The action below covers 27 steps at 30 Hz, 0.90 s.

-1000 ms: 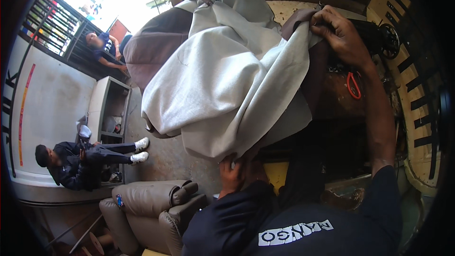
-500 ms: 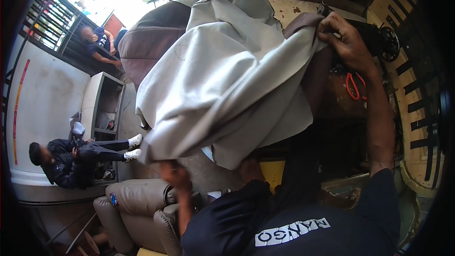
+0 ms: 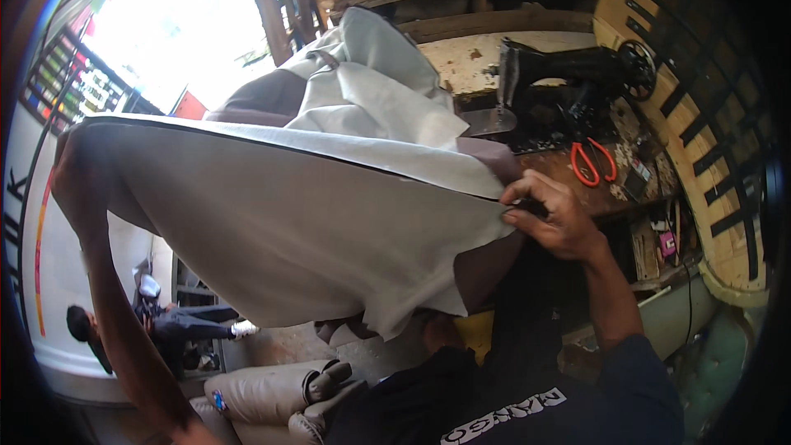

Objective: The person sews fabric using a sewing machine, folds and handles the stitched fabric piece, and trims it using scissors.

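A large grey leather-like upholstery sheet, with a dark line along its upper edge, is stretched in front of me. My left hand is raised at the far left, closed round the sheet's corner; its fingers are partly hidden by the material. At the sheet's right end, my right hand pinches the same edge between thumb and fingers. Behind it lies a bunched heap of the pale grey cover with brown panels, beside the black sewing machine.
Red-handled scissors lie on the worn machine table. A light wooden frame with black straps stands at the right. A padded taupe seat is low at the left, and a seated person is beyond it.
My left hand has swung up and out to the far left, pulling the sheet's edge taut. My right hand has come down, nearer me. The sewing machine now shows fully.
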Available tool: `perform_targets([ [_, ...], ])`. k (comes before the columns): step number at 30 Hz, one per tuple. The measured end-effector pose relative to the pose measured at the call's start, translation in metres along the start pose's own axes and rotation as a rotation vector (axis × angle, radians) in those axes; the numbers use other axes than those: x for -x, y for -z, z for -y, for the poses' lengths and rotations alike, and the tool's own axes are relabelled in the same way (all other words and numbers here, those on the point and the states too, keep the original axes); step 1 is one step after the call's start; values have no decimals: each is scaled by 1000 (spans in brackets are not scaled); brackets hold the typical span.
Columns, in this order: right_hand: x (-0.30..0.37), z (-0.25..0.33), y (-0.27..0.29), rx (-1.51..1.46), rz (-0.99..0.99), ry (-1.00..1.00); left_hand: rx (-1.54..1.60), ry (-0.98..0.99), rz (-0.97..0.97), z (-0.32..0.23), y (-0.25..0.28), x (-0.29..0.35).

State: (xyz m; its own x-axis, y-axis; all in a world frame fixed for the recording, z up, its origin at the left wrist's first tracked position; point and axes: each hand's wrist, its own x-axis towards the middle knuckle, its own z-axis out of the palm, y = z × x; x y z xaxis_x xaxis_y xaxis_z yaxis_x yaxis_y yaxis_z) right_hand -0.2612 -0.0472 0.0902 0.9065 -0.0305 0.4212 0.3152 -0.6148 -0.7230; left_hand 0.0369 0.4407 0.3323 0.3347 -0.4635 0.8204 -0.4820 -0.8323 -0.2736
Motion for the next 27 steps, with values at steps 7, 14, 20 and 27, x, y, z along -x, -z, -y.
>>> perform_targets([
  [7,16,-28,-32,-695,-213,-232,23,-23,112,-8,-49,19],
  [14,46,-43,-36,-581,-260,-471,84,78,190,-11,-56,74],
  [20,61,-5,-49,-401,-276,-355,57,26,221,-11,-55,86],
  [27,64,-39,-41,-543,-510,-544,96,125,300,-17,-31,124],
])
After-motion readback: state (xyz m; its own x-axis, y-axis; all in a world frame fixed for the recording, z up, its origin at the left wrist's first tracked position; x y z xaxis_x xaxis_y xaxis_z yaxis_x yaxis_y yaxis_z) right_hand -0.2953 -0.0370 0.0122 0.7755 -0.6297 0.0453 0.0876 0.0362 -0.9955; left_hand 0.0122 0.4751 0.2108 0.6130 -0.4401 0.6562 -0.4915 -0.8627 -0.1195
